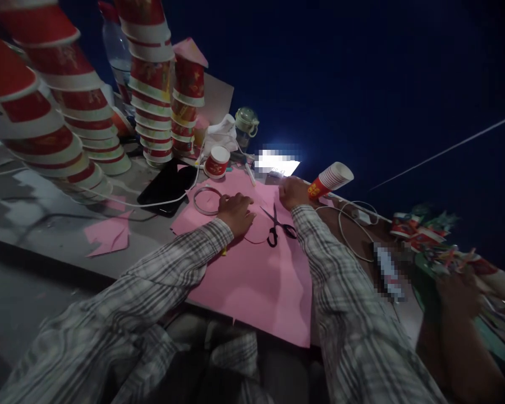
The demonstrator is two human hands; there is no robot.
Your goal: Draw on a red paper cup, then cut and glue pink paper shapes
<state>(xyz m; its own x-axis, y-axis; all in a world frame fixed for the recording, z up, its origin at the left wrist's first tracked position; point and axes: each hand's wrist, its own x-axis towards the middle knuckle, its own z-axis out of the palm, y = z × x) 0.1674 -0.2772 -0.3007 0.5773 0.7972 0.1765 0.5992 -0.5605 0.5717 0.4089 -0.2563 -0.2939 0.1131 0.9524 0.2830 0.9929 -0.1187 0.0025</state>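
Note:
My left hand [236, 215] lies on a large sheet of pink paper [252, 286], its fingers spread. Beside it on the left is a thin, pale ring [206, 212], and a circular outline shows on the paper under the hand's right side. Scissors [272, 238] with black handles rest on the sheet between my hands, their blades apart. My right hand [293, 193] is at the sheet's far right corner with its fingers curled; what they hold, if anything, is hidden. Close by its right side leans a stack of red-and-white paper cups [330, 179].
Tall leaning stacks of red paper cups [154, 112] stand at the left. A black phone [168, 188], a white cable, a small cup [217, 161] and a bright screen [275, 163] lie around the sheet. At the right, another person's hand [460, 292] is near decorated cups.

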